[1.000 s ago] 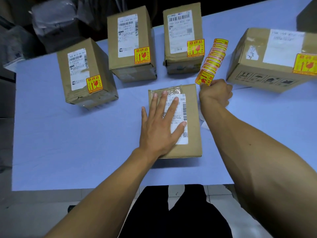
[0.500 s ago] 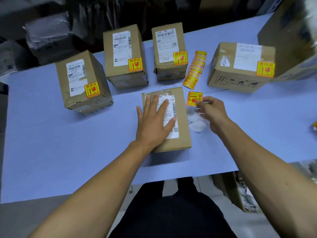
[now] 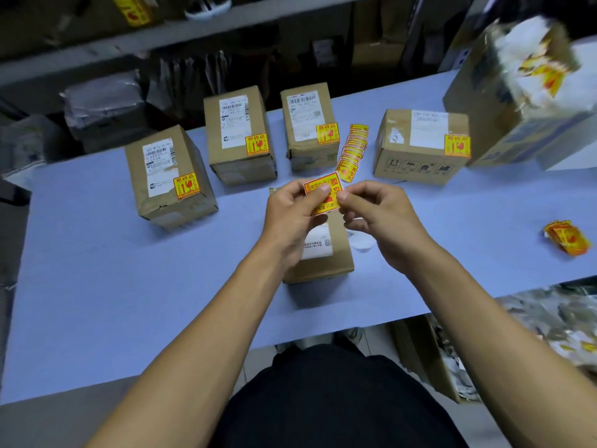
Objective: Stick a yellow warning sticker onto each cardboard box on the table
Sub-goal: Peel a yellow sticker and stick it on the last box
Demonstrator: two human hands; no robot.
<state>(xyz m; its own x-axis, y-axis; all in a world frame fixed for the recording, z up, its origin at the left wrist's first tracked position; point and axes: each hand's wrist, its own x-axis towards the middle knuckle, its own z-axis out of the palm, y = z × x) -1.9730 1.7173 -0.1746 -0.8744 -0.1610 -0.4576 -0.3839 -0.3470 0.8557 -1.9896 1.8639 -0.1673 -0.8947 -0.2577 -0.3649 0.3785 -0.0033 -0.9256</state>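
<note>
Sticker (image 3: pixel 324 194) pinched between left hand (image 3: pixel 292 218) and right hand (image 3: pixel 379 216), above unlabelled box (image 3: pixel 329 253) near desk's front edge. Step judged: peeling backing. Next: press onto box top beside label. Four rear boxes already stickered.

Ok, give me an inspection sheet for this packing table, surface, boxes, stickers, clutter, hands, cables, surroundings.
Surface: light blue table, flat.
Labelled boxes: four cardboard boxes at the back, each with a yellow sticker.
Near box: lies under the hands, no yellow sticker seen on the visible part.
Loose sticker: pinched by both hands above the near box.
Sticker strip: lies between two back boxes.
Clutter: white backing scraps beside the near box; crumpled stickers at right.
Hands: left hand and right hand both grip the loose sticker.
Cables: nothing seen.
Surroundings: shelves with parcels behind, large blurred box at right.
</note>
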